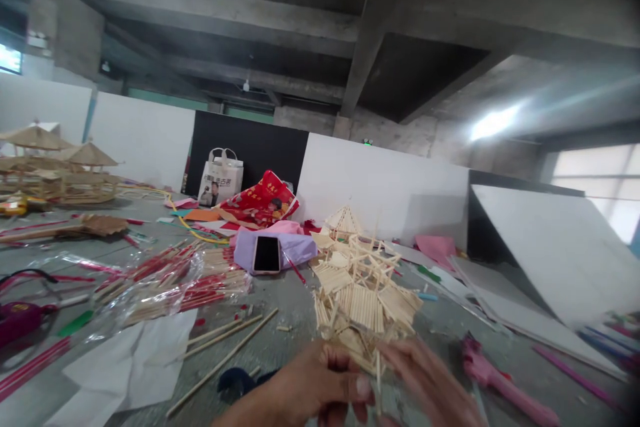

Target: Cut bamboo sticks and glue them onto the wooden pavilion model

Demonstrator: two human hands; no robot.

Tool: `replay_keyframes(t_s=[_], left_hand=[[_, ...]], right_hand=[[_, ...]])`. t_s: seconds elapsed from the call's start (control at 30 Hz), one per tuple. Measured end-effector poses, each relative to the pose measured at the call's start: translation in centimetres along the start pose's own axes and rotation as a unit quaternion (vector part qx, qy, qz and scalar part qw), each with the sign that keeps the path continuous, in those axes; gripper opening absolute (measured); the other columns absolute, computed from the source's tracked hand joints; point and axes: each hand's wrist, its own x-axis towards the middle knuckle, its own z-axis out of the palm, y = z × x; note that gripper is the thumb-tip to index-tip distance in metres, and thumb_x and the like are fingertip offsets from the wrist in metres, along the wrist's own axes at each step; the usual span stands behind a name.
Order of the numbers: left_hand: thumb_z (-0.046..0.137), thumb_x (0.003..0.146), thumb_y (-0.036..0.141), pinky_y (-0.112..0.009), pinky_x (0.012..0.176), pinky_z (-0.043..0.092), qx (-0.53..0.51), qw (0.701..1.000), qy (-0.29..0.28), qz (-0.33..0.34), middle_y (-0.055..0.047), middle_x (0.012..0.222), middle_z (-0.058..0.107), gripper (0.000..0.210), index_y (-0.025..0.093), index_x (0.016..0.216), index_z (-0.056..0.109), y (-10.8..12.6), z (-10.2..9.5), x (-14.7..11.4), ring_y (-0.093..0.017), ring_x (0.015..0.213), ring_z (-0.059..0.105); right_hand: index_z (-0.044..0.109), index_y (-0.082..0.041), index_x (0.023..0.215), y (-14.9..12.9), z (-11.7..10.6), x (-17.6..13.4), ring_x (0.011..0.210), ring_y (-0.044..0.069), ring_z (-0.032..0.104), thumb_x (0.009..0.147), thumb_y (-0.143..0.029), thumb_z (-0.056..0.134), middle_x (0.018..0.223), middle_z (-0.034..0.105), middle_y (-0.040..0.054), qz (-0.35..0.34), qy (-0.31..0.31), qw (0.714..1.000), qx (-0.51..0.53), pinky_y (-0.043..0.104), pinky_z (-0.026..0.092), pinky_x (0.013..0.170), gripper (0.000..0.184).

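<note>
1. Your left hand (320, 383) comes in from bottom center, forearm (245, 413) angled up and to the right, fingers curled in.
2. Your left thumb (363, 387) sticks out sideways, nail showing, pointing at your other hand.
3. Your right hand (433, 380) is kinda blurry tbh, back of it up, fingers stretched up and toward the left.
4. Both hands sit close together, with a small gap between them. Right wrist's cut off by the bottom edge.

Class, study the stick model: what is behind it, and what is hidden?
Behind the stick model stands a white panel. The model covers part of the panel and much of the tabletop just behind; what lies there cannot be seen.
</note>
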Motion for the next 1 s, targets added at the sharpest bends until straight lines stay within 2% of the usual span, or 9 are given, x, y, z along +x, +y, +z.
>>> replay_keyframes(t_s=[0.1, 0.17, 0.27, 0.43, 0.57, 0.73, 0.87, 1.0], left_hand=[[0.067, 0.061, 0.048, -0.018, 0.032, 0.02, -0.019, 0.999, 0.041, 0.02, 0.001, 0.056, 0.058, 0.038, 0.012, 0.071, 0.063, -0.2, -0.2, 0.2, -0.002, 0.032, 0.035], [0.068, 0.06, 0.045, -0.017, 0.032, 0.02, -0.021, 0.999, 0.046, 0.015, 0.001, 0.055, 0.058, 0.035, 0.012, 0.069, 0.063, -0.3, -0.3, 0.2, -0.002, 0.032, 0.035], [0.07, 0.057, 0.04, -0.016, 0.031, 0.021, -0.009, 0.999, 0.047, -0.004, 0.001, 0.056, 0.059, 0.031, 0.012, 0.068, 0.063, -0.2, -0.3, 0.2, -0.002, 0.032, 0.035], [0.071, 0.055, 0.036, -0.016, 0.031, 0.021, -0.002, 0.998, 0.051, -0.021, 0.001, 0.055, 0.059, 0.026, 0.013, 0.066, 0.062, -0.2, -0.2, 0.2, -0.002, 0.032, 0.037], [0.069, 0.057, 0.035, -0.015, 0.031, 0.021, -0.004, 0.999, 0.05, -0.017, 0.001, 0.056, 0.059, 0.025, 0.012, 0.067, 0.063, -0.3, -0.3, 0.3, -0.002, 0.032, 0.036], [0.068, 0.061, 0.041, -0.016, 0.031, 0.021, -0.033, 0.997, 0.061, 0.021, 0.0, 0.059, 0.057, 0.033, 0.011, 0.073, 0.063, -0.1, 0.3, 0.4, -0.001, 0.032, 0.036], [0.071, 0.059, 0.042, -0.016, 0.032, 0.026, -0.075, 0.993, 0.064, 0.06, 0.003, 0.057, 0.053, 0.037, 0.012, 0.08, 0.062, -0.1, 1.1, 0.6, -0.003, 0.035, 0.039], [0.072, 0.057, 0.036, -0.016, 0.032, 0.025, -0.051, 0.994, 0.069, 0.068, 0.007, 0.047, 0.046, 0.029, 0.014, 0.069, 0.057, -0.5, 1.0, 0.7, -0.003, 0.034, 0.035]], right_hand=[[0.044, -0.02, 0.122, 1.9, -1.6, 1.2, 0.103, 0.024, 0.052, 0.072, -0.021, 0.06, 0.112, 0.053, 0.009, 0.057, 0.012, 0.998, -0.028, 0.037, 0.047, 0.084, 0.053], [0.049, -0.021, 0.118, 3.2, -2.0, 1.9, 0.104, 0.024, 0.049, 0.074, -0.022, 0.059, 0.112, 0.052, 0.0087, 0.084, -0.013, 0.996, -0.02, 0.039, 0.044, 0.087, 0.046], [0.054, -0.02, 0.113, 4.5, -1.7, 2.5, 0.105, 0.024, 0.047, 0.073, -0.023, 0.062, 0.111, 0.052, 0.009, 0.099, -0.043, 0.994, -0.002, 0.041, 0.041, 0.09, 0.041], [0.056, -0.02, 0.113, 4.9, -0.8, 2.8, 0.105, 0.026, 0.047, 0.07, -0.021, 0.064, 0.112, 0.053, 0.0095, 0.112, -0.043, 0.993, -0.002, 0.043, 0.04, 0.09, 0.044], [0.054, -0.021, 0.114, 4.7, -0.9, 2.7, 0.107, 0.026, 0.046, 0.071, -0.022, 0.064, 0.113, 0.052, 0.0088, 0.098, -0.039, 0.994, -0.001, 0.043, 0.039, 0.091, 0.045], [0.043, -0.022, 0.122, 3.1, -1.1, 1.7, 0.112, 0.025, 0.042, 0.075, -0.026, 0.063, 0.12, 0.046, 0.0093, 0.051, -0.005, 0.999, -0.018, 0.04, 0.042, 0.09, 0.051], [0.04, -0.018, 0.122, 1.1, 0.2, 1.2, 0.107, 0.026, 0.047, 0.069, -0.02, 0.066, 0.115, 0.051, 0.0109, -0.011, 0.05, 0.998, -0.036, 0.037, 0.044, 0.086, 0.059], [0.042, -0.019, 0.117, 0.1, 0.8, 1.2, 0.1, 0.026, 0.053, 0.062, -0.022, 0.073, 0.108, 0.057, 0.0089, -0.029, 0.065, 0.997, -0.002, 0.035, 0.046, 0.084, 0.064]])
